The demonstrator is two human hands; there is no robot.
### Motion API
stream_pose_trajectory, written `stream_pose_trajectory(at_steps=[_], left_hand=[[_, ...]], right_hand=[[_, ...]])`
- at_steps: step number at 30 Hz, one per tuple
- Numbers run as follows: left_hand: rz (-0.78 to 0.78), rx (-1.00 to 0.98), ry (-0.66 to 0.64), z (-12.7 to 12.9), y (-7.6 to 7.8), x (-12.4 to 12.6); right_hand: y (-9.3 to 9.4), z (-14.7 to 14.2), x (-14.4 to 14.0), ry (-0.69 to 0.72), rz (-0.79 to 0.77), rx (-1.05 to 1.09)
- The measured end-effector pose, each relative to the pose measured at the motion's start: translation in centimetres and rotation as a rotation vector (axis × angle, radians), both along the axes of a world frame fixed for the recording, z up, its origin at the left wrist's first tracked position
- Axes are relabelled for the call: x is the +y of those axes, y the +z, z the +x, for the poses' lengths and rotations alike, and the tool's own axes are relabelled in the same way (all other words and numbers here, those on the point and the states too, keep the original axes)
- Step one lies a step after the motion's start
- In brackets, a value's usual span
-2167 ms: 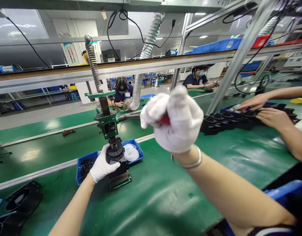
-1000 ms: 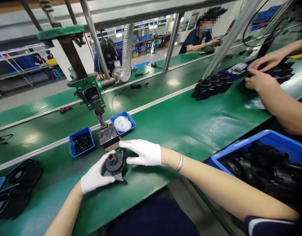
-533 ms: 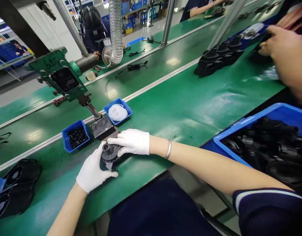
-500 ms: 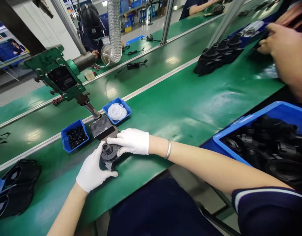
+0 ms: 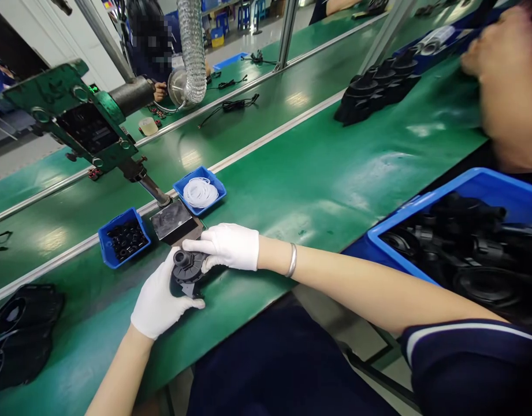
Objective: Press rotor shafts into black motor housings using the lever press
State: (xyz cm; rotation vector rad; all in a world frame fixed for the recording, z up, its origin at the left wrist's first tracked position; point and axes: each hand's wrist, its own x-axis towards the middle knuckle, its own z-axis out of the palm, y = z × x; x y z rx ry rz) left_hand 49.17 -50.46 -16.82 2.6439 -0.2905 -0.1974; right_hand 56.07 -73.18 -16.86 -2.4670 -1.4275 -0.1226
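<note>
Between my white-gloved hands is a round black plastic housing [image 5: 188, 267] with a short spout facing up. My left hand [image 5: 158, 297] grips its left side, thumb below and fingers behind. From the right, my right hand [image 5: 228, 247] pinches its upper edge, the index finger reaching toward the spout. Just beyond the housing stands a dark metal block [image 5: 173, 221] under the shaft of a green press [image 5: 90, 124]. A small blue bin [image 5: 103, 245] of black rings sits left of the block, and another blue bin [image 5: 221, 189] with white rings [image 5: 200, 192] sits behind it.
A large blue crate [image 5: 374, 234] of black parts stands at the right. Black moulded parts lie at the left [image 5: 29, 329] and far right [image 5: 369, 89] of the green bench [image 5: 291, 173]. At the upper right is a co-worker's arm [image 5: 508, 86]. Cables [image 5: 235, 104] lie beyond the rail.
The view has shifted slightly, so the press, bins and bench sit a little further left. Both hands keep their hold on the housing. The co-worker's arm at right has moved.
</note>
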Motion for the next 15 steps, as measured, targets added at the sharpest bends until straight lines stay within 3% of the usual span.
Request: stream_pose_trajectory(at_steps=[4,7,11,13,15], left_hand=[[-0.028,-0.014,-0.026,-0.2,-0.1,0.1],[-0.1,0.005,-0.001,-0.4,-0.6,0.9],[-0.375,-0.015,0.075,-0.5,-2.3,1.2],[-0.549,-0.088,0.103,-0.8,-3.1,-0.3],[-0.729,-0.092,0.193,-1.4,-3.5,-2.8]], right_hand=[[0.0,0.2,0.0,0.0,0.038,0.05],[-0.5,0.1,-0.9,-0.035,0.173,0.133],[-2.7,-2.0,-1.6,-0.348,0.551,0.385],[-3.8,-3.7,-1.1,-0.458,0.722,0.609],[-3.9,-5.4,-0.1,-0.46,0.843,0.784]])
